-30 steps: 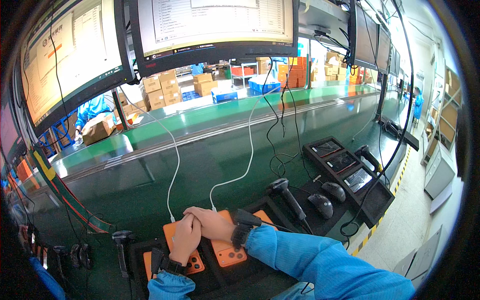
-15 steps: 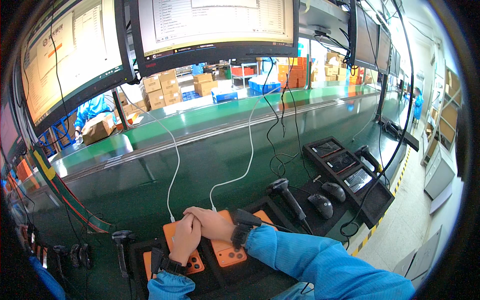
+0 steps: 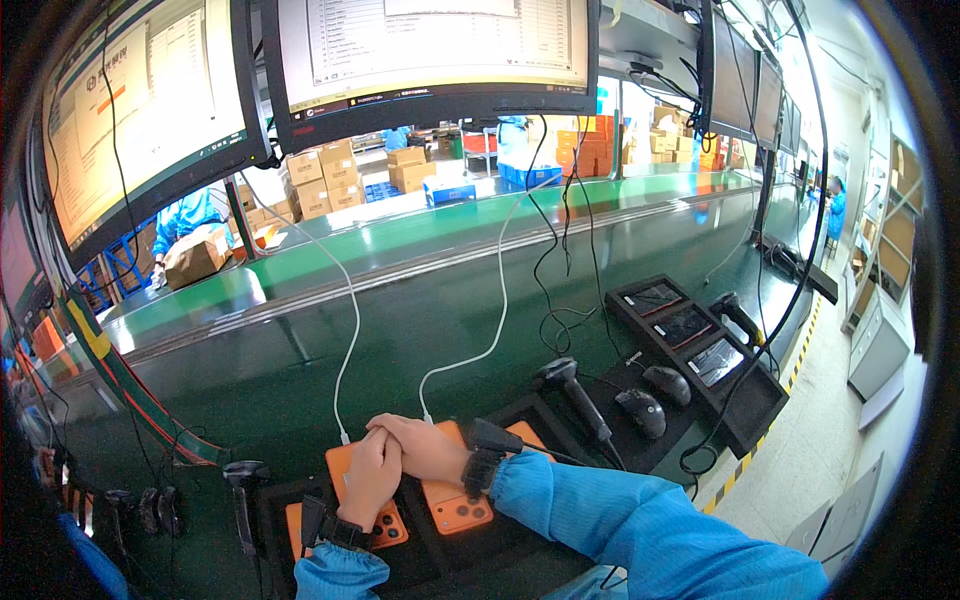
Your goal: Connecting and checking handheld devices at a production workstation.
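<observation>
My left hand (image 3: 372, 478) and my right hand (image 3: 432, 452) are clasped together, fingers closed, resting over two orange smartphones. The left phone (image 3: 343, 462) lies partly under my left hand, its camera lenses showing by the wrist. Beneath my right hand is the right phone (image 3: 460, 508), back side up. White charging cables (image 3: 345, 410) run into the far ends of both phones. Further orange phones stick out beside my left wrist (image 3: 295, 520) and beyond my right wrist (image 3: 528, 434). Black foam trays (image 3: 425, 550) lie under them. No object shows inside either hand.
Right of my hands are a barcode scanner (image 3: 580, 405), two black mice (image 3: 640, 412) and a compartment tray (image 3: 755, 410) holding dark phones. Another scanner (image 3: 245, 500) stands at left. Monitors (image 3: 430, 60) hang above the green bench (image 3: 420, 310). Loose cables dangle behind. A co-worker (image 3: 185, 220) handles a carton.
My clasped hands and the phones have stayed in place. In the background, a person in blue has come into view near the blue crates.
</observation>
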`<state>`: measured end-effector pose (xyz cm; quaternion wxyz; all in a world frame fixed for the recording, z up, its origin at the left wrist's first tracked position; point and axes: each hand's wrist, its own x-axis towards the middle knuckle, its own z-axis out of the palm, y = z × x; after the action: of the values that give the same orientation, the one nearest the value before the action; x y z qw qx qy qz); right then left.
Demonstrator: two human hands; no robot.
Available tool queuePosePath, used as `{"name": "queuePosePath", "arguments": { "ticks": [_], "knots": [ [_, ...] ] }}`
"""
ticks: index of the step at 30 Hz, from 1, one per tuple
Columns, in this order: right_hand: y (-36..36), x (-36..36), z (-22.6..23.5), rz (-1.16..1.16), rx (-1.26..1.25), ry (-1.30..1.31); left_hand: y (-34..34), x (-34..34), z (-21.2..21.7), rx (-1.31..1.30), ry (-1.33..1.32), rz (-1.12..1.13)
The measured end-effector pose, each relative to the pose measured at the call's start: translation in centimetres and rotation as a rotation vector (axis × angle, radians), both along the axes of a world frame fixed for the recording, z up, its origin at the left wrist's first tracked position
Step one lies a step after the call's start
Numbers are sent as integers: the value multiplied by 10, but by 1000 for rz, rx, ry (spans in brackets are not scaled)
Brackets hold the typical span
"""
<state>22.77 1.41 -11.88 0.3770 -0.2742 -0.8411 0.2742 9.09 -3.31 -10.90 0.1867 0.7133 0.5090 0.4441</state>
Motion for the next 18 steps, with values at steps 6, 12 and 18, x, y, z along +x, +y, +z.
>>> {"name": "queuePosePath", "arguments": {
  "ticks": [6, 12, 18],
  "knots": [
    [1, -1, -1, 8, -1, 7, 0, -1, 0, 0, -4, -5],
    [0, 0, 1, 17, -9, 11, 0, -1, 1, -16, -16, -8],
    [-1, -1, 2, 19, -5, 9, 0, -1, 1, -19, -33, -16]
  ]
}}
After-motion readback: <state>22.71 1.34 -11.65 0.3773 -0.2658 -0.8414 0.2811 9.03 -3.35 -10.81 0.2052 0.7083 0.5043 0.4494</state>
